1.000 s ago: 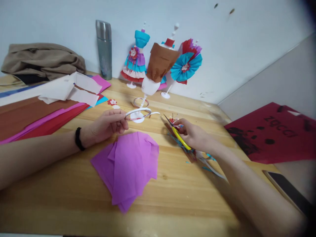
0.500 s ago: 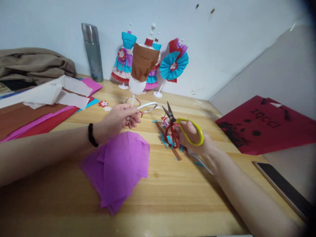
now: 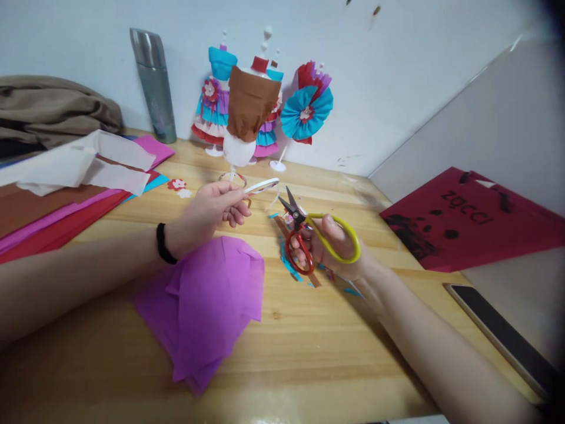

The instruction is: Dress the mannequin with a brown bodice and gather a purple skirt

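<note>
Just beyond a loosely folded sheet of purple crepe paper [image 3: 216,318], the person's left hand [image 3: 220,203] pinches a thin white ring [image 3: 260,186] between thumb and fingers, keeping it above the pale wooden table [image 3: 300,371]. Off the purple paper's far right edge, the right hand [image 3: 338,241] grips scissors with one yellow and one red loop handle [image 3: 298,218]; their dark metal blades stand parted, aimed towards the ring but apart from it. Any strip hanging between them is too blurred to tell.

Turquoise and brown paper scraps [image 3: 290,270] lie right of the purple paper, partly covered by the right hand. The left forearm, a black band [image 3: 164,244] at its wrist, passes over the paper's far left edge. Beyond the paper rises a white dress form wrapped in brown paper [image 3: 252,103], blocking much of a smaller turquoise-and-purple figure [image 3: 266,136]. Left of the paper are layered coloured sheets [image 3: 57,203] and a red-and-white paper flower [image 3: 177,184], with a grey-green metal bottle [image 3: 156,97] farther back. Well to its right sit a crimson bag with black print [image 3: 481,227] and a dark-screened phone [image 3: 498,338].
</note>
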`<state>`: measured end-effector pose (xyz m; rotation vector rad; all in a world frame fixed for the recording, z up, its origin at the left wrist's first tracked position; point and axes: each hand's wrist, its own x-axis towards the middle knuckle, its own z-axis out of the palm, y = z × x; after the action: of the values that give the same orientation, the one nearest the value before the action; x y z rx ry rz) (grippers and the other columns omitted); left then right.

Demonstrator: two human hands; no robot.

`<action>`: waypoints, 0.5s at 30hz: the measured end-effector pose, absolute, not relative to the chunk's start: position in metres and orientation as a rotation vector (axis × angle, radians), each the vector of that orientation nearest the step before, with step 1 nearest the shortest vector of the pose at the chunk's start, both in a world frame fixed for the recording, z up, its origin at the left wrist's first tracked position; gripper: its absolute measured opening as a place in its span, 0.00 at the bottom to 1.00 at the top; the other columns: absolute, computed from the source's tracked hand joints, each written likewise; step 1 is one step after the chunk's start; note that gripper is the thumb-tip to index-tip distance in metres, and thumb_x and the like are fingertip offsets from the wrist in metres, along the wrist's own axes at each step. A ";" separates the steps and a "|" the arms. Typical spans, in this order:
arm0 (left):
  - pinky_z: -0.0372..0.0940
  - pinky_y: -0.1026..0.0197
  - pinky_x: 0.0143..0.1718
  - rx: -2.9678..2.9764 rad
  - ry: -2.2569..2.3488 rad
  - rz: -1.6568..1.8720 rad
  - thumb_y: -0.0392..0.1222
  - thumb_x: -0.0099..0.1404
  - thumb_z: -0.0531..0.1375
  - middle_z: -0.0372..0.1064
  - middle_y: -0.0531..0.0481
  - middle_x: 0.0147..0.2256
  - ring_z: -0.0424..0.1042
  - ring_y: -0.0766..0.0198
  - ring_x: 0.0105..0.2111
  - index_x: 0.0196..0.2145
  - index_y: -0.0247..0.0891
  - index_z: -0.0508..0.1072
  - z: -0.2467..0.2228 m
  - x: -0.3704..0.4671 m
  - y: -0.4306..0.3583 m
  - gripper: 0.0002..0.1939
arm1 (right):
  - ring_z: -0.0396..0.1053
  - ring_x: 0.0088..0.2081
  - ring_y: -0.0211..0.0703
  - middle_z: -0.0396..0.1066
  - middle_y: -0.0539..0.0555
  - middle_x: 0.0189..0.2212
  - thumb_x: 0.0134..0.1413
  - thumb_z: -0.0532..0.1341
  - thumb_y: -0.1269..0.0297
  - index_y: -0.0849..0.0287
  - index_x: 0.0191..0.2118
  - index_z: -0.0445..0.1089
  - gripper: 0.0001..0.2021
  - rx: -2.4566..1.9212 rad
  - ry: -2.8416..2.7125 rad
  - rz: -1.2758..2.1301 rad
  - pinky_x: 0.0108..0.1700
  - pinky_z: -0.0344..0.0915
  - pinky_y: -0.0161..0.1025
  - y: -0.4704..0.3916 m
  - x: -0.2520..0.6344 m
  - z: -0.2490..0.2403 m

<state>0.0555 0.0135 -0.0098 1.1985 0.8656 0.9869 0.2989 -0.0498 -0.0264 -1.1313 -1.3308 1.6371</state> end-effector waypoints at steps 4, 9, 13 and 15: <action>0.61 0.71 0.19 1.206 0.869 1.005 0.35 0.66 0.57 0.71 0.51 0.22 0.67 0.73 0.17 0.26 0.32 0.69 -0.012 0.056 0.016 0.11 | 0.66 0.23 0.40 0.70 0.53 0.25 0.48 0.60 0.33 0.57 0.31 0.67 0.27 -1.071 -1.298 1.651 0.23 0.65 0.37 -0.050 0.300 -0.028; 0.61 0.71 0.20 1.281 0.861 0.922 0.39 0.66 0.58 0.70 0.52 0.22 0.67 0.73 0.18 0.25 0.32 0.69 -0.019 0.057 0.014 0.12 | 0.67 0.23 0.39 0.71 0.54 0.26 0.49 0.61 0.34 0.58 0.33 0.69 0.27 -1.044 -1.305 1.654 0.22 0.65 0.35 -0.049 0.302 -0.032; 0.61 0.70 0.21 1.340 0.805 0.855 0.39 0.64 0.59 0.71 0.52 0.22 0.67 0.73 0.19 0.26 0.33 0.70 -0.021 0.057 0.011 0.10 | 0.68 0.22 0.39 0.72 0.54 0.26 0.49 0.62 0.35 0.58 0.33 0.68 0.27 -1.035 -1.274 1.714 0.23 0.67 0.36 -0.047 0.304 -0.036; 0.61 0.70 0.21 1.369 0.781 0.828 0.39 0.64 0.58 0.71 0.52 0.22 0.68 0.73 0.19 0.26 0.33 0.70 -0.022 0.056 0.010 0.10 | 0.68 0.21 0.39 0.72 0.54 0.27 0.49 0.62 0.35 0.58 0.33 0.67 0.26 -1.037 -1.246 1.723 0.23 0.67 0.36 -0.046 0.304 -0.036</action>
<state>0.0564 0.0104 -0.0225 1.3686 0.7813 0.8278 0.3044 -0.0465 -0.0362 -1.0373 -1.2464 1.7235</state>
